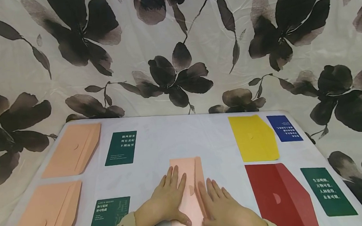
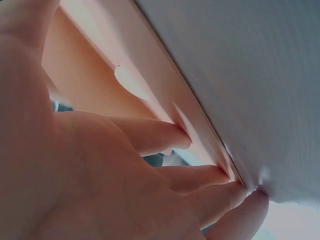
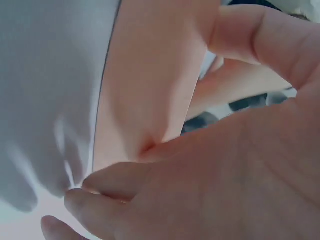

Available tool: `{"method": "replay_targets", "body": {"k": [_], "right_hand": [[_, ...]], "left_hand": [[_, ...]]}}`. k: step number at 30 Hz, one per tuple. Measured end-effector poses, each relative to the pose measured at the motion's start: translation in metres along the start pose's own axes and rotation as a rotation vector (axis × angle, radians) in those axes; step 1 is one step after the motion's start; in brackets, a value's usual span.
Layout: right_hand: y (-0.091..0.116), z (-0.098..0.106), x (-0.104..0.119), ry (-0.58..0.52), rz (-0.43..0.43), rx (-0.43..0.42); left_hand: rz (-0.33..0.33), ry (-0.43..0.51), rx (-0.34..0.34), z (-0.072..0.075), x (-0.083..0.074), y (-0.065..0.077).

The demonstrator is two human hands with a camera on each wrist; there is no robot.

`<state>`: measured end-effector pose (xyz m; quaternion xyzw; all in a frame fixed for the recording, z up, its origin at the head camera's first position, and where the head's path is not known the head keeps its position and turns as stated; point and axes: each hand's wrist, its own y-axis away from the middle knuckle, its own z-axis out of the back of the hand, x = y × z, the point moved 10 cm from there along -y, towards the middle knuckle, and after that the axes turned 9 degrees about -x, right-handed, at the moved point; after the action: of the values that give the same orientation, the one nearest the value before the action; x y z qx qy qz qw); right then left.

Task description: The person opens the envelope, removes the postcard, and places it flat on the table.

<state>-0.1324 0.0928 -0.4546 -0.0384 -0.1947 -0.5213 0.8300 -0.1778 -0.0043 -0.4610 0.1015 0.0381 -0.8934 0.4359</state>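
A pale pink envelope (image 1: 182, 169) lies in the middle of the white table in the head view, its flap (image 1: 198, 166) along the right side. My left hand (image 1: 165, 201) rests on the envelope's left part with fingers straight and thumb spread near the lower end. On the flap's right edge lies my right hand (image 1: 223, 207), its fingers extended. In the left wrist view, fingertips press along the envelope (image 2: 150, 55), where a rounded notch shows. Fingertips touch the flat pink paper (image 3: 145, 75) and the table beside it in the right wrist view.
Two peach envelopes (image 1: 72, 150) lie at the left, beside two dark green cards (image 1: 120, 149). On the right are a yellow envelope (image 1: 253, 139), a red envelope (image 1: 276, 190), a blue card (image 1: 285, 129) and another green card (image 1: 329, 191). Floral cloth (image 1: 214, 46) hangs behind the table (image 1: 182, 134).
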Motion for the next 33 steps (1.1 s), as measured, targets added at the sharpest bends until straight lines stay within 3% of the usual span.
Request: {"method": "replay_targets", "body": {"k": [13, 25, 33], "right_hand": [[0.001, 0.036, -0.007, 0.011, 0.044, -0.132], [-0.008, 0.017, -0.021, 0.114, 0.057, -0.029], [-0.011, 0.012, -0.024, 0.163, 0.067, -0.040]], "left_hand": [[-0.001, -0.004, 0.006, 0.001, -0.001, -0.001], [0.008, -0.008, 0.013, 0.000, 0.000, 0.001], [0.013, 0.008, 0.011, 0.000, 0.000, 0.000]]}}
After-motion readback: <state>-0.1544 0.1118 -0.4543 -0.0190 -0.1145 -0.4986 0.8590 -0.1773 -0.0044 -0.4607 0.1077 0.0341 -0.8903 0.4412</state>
